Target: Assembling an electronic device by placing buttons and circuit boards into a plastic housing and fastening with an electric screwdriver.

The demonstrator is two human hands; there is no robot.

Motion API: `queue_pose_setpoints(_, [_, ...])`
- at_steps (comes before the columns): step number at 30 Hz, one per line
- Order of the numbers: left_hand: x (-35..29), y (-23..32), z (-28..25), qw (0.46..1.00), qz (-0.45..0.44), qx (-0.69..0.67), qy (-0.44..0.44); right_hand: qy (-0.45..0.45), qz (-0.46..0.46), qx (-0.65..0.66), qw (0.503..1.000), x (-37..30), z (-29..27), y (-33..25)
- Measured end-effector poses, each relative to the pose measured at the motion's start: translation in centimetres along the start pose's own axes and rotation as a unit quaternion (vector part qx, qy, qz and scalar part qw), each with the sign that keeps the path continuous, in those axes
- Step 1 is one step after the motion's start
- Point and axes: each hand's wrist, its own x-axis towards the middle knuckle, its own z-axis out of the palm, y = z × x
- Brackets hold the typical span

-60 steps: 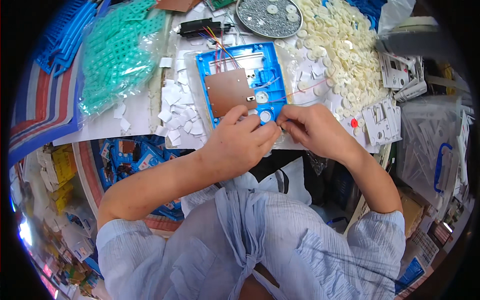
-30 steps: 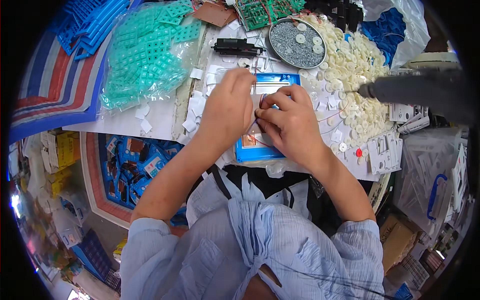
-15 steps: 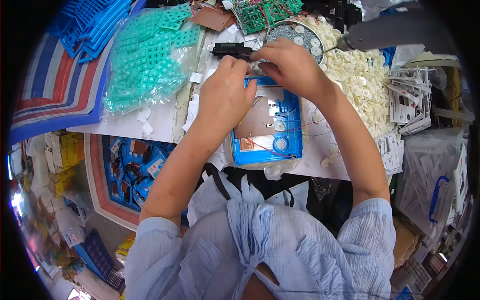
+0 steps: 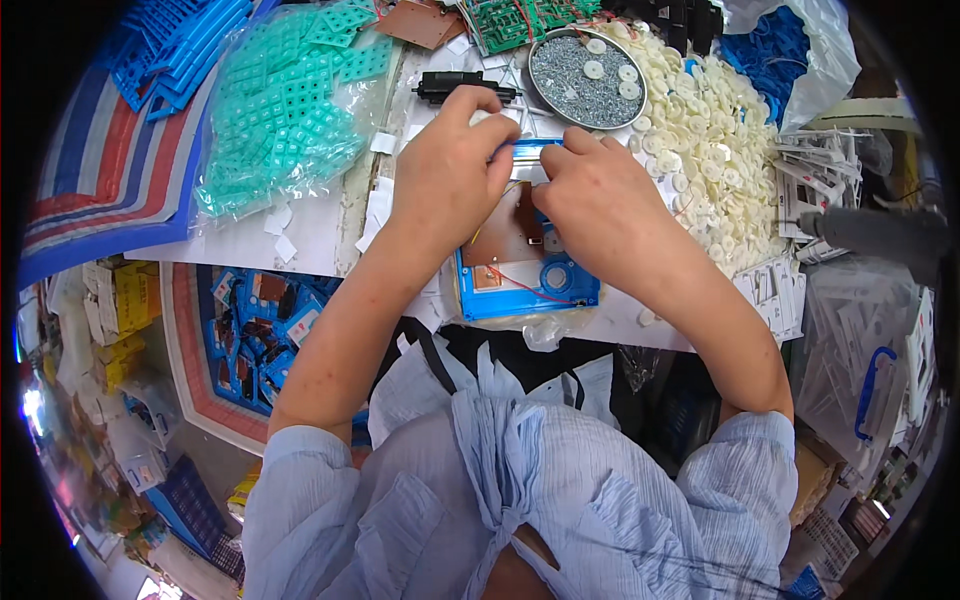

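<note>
An open blue plastic housing (image 4: 578, 292) lies in front of me with a brown circuit board (image 4: 492, 244) and thin wires inside. At its far left corner, my left hand (image 4: 452, 165) is closed, thumb and fingers gripping the rim. My right hand (image 4: 603, 200) is bent over the housing's far right part with its fingers curled together. Whatever sits between the right fingertips is hidden by the hand. Just beyond my left fingers, a black elongated plastic part (image 4: 460, 86) rests on the table.
A round metal tray of small screws (image 4: 580, 85) stands beyond my right hand, beside a heap of cream plastic discs (image 4: 725, 150). A bag of green plastic pieces (image 4: 280, 140) lies left. A dark cylindrical tool (image 4: 870, 230) hangs at right. Blue assembled units (image 4: 262, 335) fill a lower-left container.
My right hand has come back from the black part to the housing's far side, fingers now curled. The dark tool has shifted from above the tray to lower right.
</note>
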Motion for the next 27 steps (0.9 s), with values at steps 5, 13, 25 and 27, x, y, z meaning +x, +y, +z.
queue_pose_setpoints(5, [-0.6,-0.7,-0.2,0.992,0.096,-0.081,-0.009,-0.123,0.061,0.153,0.979,0.0,-1.3,0.6])
queue_pose_setpoints(13, [-1.0,-0.2,0.3,0.988,0.012,-0.128,-0.083,0.076,0.078,0.190,0.976,-2.3,1.8,0.6])
queue_pose_setpoints(25, [-1.2,-0.6,0.4,0.984,0.019,-0.165,-0.062,0.153,0.137,0.232,0.951,-2.8,4.5,0.6])
queue_pose_setpoints(27, [-1.1,-0.5,0.4,0.983,0.020,-0.167,-0.068,0.154,0.125,0.263,0.944,-3.1,3.8,0.6])
